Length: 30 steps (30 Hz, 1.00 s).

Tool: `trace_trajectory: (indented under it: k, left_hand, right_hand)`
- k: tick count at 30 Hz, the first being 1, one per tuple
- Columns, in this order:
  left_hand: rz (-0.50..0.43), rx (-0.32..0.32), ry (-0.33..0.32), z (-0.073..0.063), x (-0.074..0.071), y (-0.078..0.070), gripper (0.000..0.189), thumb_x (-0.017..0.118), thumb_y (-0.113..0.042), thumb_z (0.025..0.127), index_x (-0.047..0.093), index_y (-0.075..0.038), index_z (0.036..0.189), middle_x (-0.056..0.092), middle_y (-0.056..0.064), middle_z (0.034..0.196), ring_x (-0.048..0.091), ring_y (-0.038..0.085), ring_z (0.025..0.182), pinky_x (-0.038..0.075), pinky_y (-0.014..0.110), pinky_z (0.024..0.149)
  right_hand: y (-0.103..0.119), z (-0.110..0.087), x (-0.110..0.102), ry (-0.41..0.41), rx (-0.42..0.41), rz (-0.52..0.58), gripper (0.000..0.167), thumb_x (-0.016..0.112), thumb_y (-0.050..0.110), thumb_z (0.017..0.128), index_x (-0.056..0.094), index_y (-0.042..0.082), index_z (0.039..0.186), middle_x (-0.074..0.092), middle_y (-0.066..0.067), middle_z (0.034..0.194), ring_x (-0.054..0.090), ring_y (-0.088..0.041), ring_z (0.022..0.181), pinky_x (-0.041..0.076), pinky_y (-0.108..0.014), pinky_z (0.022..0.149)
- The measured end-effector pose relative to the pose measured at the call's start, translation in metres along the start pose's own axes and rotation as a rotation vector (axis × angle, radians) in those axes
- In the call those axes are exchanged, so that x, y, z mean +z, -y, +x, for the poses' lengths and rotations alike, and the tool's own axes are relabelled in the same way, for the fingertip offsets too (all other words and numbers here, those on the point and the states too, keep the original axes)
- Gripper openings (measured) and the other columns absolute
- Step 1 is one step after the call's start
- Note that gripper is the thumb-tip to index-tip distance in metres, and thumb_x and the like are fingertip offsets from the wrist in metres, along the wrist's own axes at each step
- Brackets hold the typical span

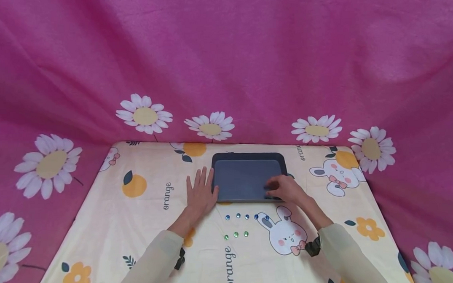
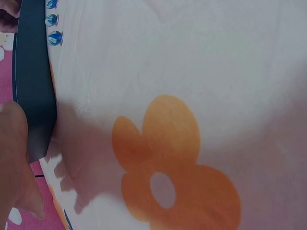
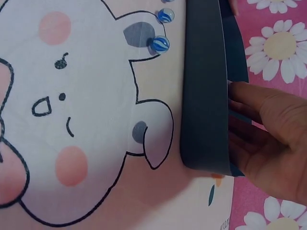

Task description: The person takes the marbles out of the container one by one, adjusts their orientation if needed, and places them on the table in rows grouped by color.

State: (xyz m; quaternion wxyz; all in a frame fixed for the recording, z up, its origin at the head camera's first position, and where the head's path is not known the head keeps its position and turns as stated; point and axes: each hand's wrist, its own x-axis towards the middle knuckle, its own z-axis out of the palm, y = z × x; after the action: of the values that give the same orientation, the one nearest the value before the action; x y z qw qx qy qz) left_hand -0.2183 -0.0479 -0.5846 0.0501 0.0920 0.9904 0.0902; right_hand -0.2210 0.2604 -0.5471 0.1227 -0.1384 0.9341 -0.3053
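A dark grey rectangular tray lies on the patterned cloth. My left hand rests at the tray's left side with straight, spread fingers, and its thumb lies against the tray wall. My right hand reaches over the tray's right end, fingers bent down inside it. In the right wrist view the near wall hides those fingertips, so I cannot tell whether they hold anything. Several blue marbles form a row in front of the tray. Nearer to me, three green marbles make a second row.
A cream cloth printed with rabbits, oranges and flowers covers the table. Behind and on both sides hangs a magenta curtain with white daisies. A small black device sits at the right wrist, another at the left.
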Motion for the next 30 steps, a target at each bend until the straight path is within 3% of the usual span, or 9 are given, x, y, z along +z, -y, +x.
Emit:
trace_trajectory:
  k: [12,19,30]
  left_hand:
    - [-0.020,0.006,-0.024,-0.002,-0.002,0.000,0.070,0.041,-0.045,0.103,0.019,-0.014,0.161,0.014,0.013,0.166,0.010,0.032,0.151,0.001,0.059,0.118]
    - [-0.016,0.002,-0.017,-0.002,0.001,0.000,0.069,0.040,-0.046,0.103,0.018,-0.015,0.161,0.012,0.012,0.166,0.008,0.031,0.152,0.000,0.058,0.118]
    - [-0.014,0.012,-0.026,-0.001,0.002,0.000,0.070,0.040,-0.046,0.103,0.018,-0.015,0.161,0.013,0.012,0.166,0.009,0.031,0.151,0.003,0.058,0.118]
  right_hand:
    - [-0.001,0.009,-0.004,0.148,0.034,-0.031,0.014,0.080,0.008,0.083,0.079,0.005,0.097,0.071,0.000,0.083,0.061,-0.013,0.074,0.053,-0.031,0.071]
    - [0.001,0.014,-0.007,0.229,0.064,-0.073,0.009,0.077,0.008,0.084,0.080,0.009,0.093,0.071,0.002,0.085,0.057,-0.013,0.072,0.047,-0.027,0.065]
    - [0.001,0.018,-0.008,0.282,0.098,-0.093,0.008,0.076,0.008,0.086,0.081,0.013,0.088,0.070,0.004,0.083,0.055,-0.013,0.073,0.046,-0.026,0.064]
